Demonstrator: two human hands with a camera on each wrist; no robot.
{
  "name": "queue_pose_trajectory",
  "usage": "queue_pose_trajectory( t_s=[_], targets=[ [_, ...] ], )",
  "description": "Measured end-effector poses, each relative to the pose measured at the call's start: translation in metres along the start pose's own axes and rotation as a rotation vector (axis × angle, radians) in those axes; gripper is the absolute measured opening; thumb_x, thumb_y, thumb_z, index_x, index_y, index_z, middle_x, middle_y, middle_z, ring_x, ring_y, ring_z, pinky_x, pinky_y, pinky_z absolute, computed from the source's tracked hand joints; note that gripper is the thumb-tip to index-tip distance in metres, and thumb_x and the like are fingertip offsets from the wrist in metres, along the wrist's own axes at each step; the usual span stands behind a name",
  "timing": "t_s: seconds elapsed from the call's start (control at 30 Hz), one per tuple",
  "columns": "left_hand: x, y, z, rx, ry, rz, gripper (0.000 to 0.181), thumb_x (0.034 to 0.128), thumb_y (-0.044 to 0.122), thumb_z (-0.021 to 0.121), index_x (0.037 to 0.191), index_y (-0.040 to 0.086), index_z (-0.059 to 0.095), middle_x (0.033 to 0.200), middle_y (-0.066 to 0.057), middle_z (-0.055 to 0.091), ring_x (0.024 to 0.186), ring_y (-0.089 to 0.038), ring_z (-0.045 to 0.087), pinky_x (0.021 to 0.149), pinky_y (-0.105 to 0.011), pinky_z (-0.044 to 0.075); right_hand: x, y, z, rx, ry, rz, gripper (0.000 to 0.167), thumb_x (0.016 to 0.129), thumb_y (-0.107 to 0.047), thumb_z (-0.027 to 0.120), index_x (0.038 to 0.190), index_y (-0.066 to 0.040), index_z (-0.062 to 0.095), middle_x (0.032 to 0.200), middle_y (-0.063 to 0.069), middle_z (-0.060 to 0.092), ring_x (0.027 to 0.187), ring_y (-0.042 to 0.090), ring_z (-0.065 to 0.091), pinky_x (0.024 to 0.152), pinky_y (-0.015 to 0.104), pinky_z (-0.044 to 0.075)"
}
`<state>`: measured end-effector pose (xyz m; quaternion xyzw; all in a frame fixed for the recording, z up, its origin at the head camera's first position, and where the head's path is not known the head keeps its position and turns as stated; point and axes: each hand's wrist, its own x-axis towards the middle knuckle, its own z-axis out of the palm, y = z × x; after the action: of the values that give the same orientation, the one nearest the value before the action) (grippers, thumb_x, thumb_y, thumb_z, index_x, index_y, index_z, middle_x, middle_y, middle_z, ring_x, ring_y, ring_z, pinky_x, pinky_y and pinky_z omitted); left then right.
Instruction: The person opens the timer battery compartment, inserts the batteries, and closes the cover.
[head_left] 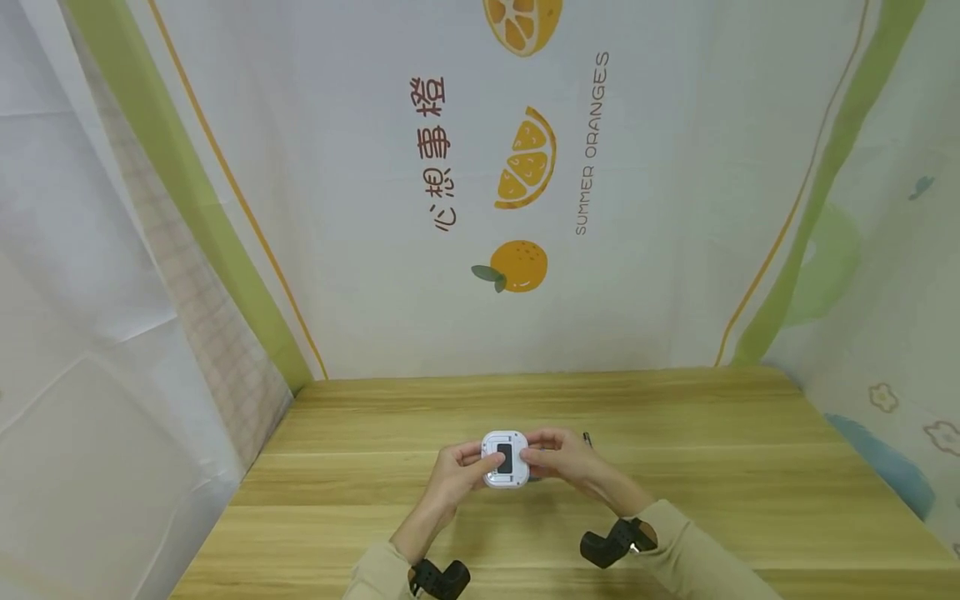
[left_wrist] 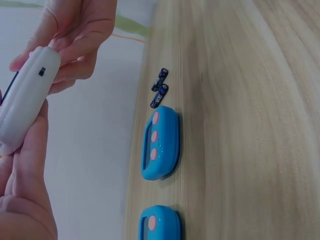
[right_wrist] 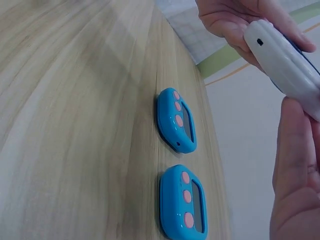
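A white digital timer [head_left: 505,458] is held up above the table, its back with a dark rectangular patch turned toward me. My left hand [head_left: 453,475] grips its left side, the thumb lying on the dark patch. On the opposite side my right hand [head_left: 572,462] pinches the edge, thumb on the back and fingers behind. In the left wrist view the timer's white side [left_wrist: 27,100] shows a small dark slot. The timer's front is hidden in the head view.
Two blue timers with pink buttons, one nearer the batteries [left_wrist: 167,142] and another [left_wrist: 169,225], lie on the wooden table [head_left: 360,483]. Beyond them are two dark batteries, one [left_wrist: 160,80] close to the other [left_wrist: 159,96]. A printed white curtain [head_left: 360,250] hangs behind the table.
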<state>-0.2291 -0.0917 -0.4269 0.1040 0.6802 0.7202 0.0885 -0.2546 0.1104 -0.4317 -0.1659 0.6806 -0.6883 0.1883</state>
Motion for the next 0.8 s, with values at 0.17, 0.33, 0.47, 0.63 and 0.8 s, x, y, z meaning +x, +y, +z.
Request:
queue_pose_trajectory(
  t_s=[0.17, 0.33, 0.47, 0.63, 0.8],
  targets=[
    [0.0022, -0.0031, 0.0018, -0.015, 0.028, -0.005, 0.04, 0.0806, 0.013, 0.065, 0.108, -0.014, 0.054, 0.094, -0.02, 0.064, 0.077, -0.016, 0.064, 0.07, -0.03, 0.052, 0.0016, 0.003, 0.0011, 0.006, 0.053, 0.004, 0.044, 0.082, -0.019, 0.065, 0.111, 0.01, 0.052, 0.094, 0.007, 0.062, 0.084, 0.016, 0.059, 0.077, 0.032, 0.051],
    [0.0036, -0.0036, 0.0045, -0.036, 0.062, -0.014, 0.038, 0.0819, 0.013, 0.063, 0.107, -0.014, 0.053, 0.093, -0.02, 0.064, 0.077, -0.014, 0.063, 0.069, -0.027, 0.052, 0.0019, 0.0044, 0.0025, 0.018, 0.072, -0.009, 0.045, 0.085, -0.024, 0.061, 0.11, 0.012, 0.051, 0.092, 0.006, 0.061, 0.082, 0.015, 0.059, 0.078, 0.032, 0.05],
    [0.0034, -0.0026, 0.0057, -0.051, 0.076, -0.013, 0.036, 0.0832, 0.013, 0.061, 0.107, -0.012, 0.052, 0.092, -0.016, 0.064, 0.077, -0.013, 0.062, 0.069, -0.025, 0.052, -0.0006, 0.0051, 0.0041, 0.027, 0.055, -0.001, 0.048, 0.087, -0.03, 0.056, 0.11, 0.012, 0.05, 0.09, 0.005, 0.06, 0.079, 0.015, 0.058, 0.077, 0.033, 0.05],
    [0.0036, -0.0024, 0.0061, -0.064, 0.093, 0.003, 0.029, 0.0839, 0.015, 0.061, 0.102, -0.006, 0.051, 0.089, -0.007, 0.064, 0.075, -0.011, 0.061, 0.068, -0.026, 0.052, -0.0049, 0.0054, 0.0052, 0.017, 0.016, 0.01, 0.044, 0.086, -0.025, 0.058, 0.111, 0.011, 0.049, 0.089, 0.007, 0.061, 0.081, 0.017, 0.06, 0.079, 0.035, 0.05],
    [0.0017, -0.0035, 0.0059, -0.094, 0.053, 0.02, 0.029, 0.0856, 0.015, 0.059, 0.104, -0.004, 0.046, 0.099, -0.01, 0.06, 0.086, -0.015, 0.06, 0.077, -0.029, 0.05, -0.0065, 0.0039, 0.0073, -0.01, 0.025, -0.019, 0.045, 0.083, -0.02, 0.063, 0.112, 0.011, 0.047, 0.092, 0.009, 0.062, 0.085, 0.019, 0.06, 0.079, 0.035, 0.05]
  ],
)
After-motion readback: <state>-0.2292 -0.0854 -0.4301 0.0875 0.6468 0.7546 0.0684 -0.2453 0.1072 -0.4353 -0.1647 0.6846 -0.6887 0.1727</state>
